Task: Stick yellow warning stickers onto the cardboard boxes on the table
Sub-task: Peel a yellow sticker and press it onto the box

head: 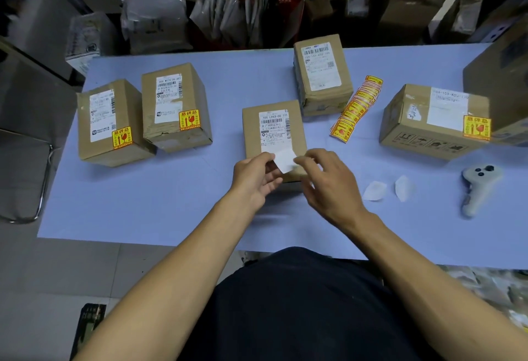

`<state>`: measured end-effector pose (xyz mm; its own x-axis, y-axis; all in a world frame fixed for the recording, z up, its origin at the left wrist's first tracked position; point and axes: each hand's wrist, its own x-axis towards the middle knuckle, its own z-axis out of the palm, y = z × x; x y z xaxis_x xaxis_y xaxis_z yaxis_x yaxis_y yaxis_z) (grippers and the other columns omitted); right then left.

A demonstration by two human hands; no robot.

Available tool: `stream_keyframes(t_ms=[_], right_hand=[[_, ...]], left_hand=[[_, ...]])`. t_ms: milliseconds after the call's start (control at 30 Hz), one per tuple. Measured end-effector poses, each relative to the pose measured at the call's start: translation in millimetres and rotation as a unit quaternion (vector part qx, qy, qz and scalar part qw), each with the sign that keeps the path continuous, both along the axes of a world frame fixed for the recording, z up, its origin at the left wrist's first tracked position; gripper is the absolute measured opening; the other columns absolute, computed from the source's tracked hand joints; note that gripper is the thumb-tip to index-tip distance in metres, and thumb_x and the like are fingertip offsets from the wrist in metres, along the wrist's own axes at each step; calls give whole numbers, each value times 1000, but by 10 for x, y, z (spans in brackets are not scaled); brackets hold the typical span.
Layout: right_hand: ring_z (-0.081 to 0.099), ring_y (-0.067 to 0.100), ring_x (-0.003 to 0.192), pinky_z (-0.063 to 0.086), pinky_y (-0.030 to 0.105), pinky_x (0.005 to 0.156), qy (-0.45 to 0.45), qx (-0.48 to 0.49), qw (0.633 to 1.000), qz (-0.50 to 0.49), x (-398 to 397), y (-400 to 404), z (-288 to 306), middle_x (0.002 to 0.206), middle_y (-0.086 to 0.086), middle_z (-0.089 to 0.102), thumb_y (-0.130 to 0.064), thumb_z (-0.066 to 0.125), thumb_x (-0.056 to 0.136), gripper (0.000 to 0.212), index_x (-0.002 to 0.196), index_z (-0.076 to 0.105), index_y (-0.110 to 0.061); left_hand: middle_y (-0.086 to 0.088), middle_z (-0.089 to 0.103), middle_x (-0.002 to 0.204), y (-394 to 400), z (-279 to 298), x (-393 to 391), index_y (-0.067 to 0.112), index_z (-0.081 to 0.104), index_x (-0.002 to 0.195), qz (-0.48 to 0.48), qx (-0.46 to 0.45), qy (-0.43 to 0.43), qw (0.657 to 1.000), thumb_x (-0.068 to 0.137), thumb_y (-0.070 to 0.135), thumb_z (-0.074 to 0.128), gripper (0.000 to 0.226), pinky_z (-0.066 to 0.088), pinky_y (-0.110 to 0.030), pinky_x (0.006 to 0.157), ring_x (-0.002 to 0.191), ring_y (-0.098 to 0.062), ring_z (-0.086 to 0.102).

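So: five boxes (274, 132), three stickered; two hands (257, 177) pinching one sticker (285, 160).

Parcel sorting room: labelled brown cardboard boxes (273, 134) on pale blue table (171, 203), grey mailer bags (228, 14) stacked behind.

White controller (477, 186) (upright grip) lies on table (160, 189)

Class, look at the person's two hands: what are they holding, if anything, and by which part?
Both hands, left and right, pinch a small white paper piece by its opposite edges, left and right.
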<state>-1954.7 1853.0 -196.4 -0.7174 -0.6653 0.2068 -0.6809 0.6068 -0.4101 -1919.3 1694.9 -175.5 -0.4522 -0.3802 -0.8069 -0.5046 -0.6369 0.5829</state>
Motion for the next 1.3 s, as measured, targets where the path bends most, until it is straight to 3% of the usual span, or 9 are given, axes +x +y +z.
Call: stream_keyframes(t_ms=[200, 333, 367, 500, 633, 967, 1033, 1167, 1300], right_hand=[[58, 35, 77, 37, 35, 58, 84, 3, 996, 9, 9, -104, -31, 88, 12, 66, -6, 69, 81, 3, 82, 66, -6], [57, 16, 79, 43, 26, 64, -182, -133, 966, -125, 54, -168, 19, 85, -3, 67, -8, 64, 87, 8, 85, 66, -16], [59, 11, 74, 46, 21, 63, -308, -206, 907, -198, 42, -206, 51, 80, -5, 67, -8, 65, 87, 12, 83, 65, -18], [62, 11, 61, 55, 21, 55, -670, -419, 497, -360, -51, -206, 122, 75, 3, 68, -7, 63, 92, 9, 87, 63, -14], [62, 11, 60, 56, 21, 55, -729, -444, 401, -334, 0, -146, 99, 75, 5, 68, -9, 60, 94, 7, 89, 65, -11], [68, 13, 66, 59, 24, 62, -732, -469, 402, -289, 61, -85, 78, 80, 8, 70, -7, 63, 92, 6, 89, 65, -11], [70, 15, 70, 60, 26, 65, -720, -448, 444, -291, 59, -67, 82, 84, 10, 72, -8, 65, 91, 3, 93, 66, -10], [72, 22, 87, 61, 30, 72, -648, -328, 607, -323, -5, 21, 52, 102, 8, 72, -17, 70, 90, 28, 116, 61, -13], [71, 19, 89, 59, 29, 75, -631, -292, 665, -274, -137, 89, 84, 97, 4, 74, -27, 65, 93, 21, 111, 69, -15]], left_hand=[[-4, 67, 55, -6, 5, 49, 7, 62, 94, 26, 114, 2, 993, 92, 10, 58, 5, 52, -22, 45, 45, -14, 65], [-9, 71, 81, -41, -1, 90, 5, 65, 93, 62, 201, 37, 977, 88, 15, 61, 11, 58, -29, 58, 66, -22, 69], [-9, 70, 86, -49, -5, 97, 6, 66, 95, 68, 210, 47, 974, 88, 20, 61, 17, 58, -32, 63, 72, -24, 67], [-2, 66, 80, 21, -60, 123, 13, 65, 94, -10, 118, 24, 993, 91, 25, 62, 13, 52, -30, 64, 69, -16, 61], [1, 66, 77, 149, -80, 161, 15, 69, 93, -104, 28, 57, 993, 90, 19, 67, 5, 51, -26, 63, 63, -11, 60], [-5, 63, 70, 195, -49, 77, 11, 62, 84, -93, 3, 114, 989, 91, 7, 66, 9, 50, -21, 56, 62, -13, 60], [-5, 62, 67, 182, -63, 58, 11, 62, 83, -96, -35, 121, 987, 90, 5, 67, 11, 49, -20, 54, 60, -12, 59], [-2, 68, 70, 103, -104, 41, 15, 61, 81, -141, -149, 125, 971, 89, 6, 68, 14, 49, -22, 53, 58, -10, 60], [-2, 67, 68, -9, -91, 38, 14, 63, 82, -217, -120, 120, 961, 89, 8, 69, 11, 49, -24, 54, 57, -13, 60]])
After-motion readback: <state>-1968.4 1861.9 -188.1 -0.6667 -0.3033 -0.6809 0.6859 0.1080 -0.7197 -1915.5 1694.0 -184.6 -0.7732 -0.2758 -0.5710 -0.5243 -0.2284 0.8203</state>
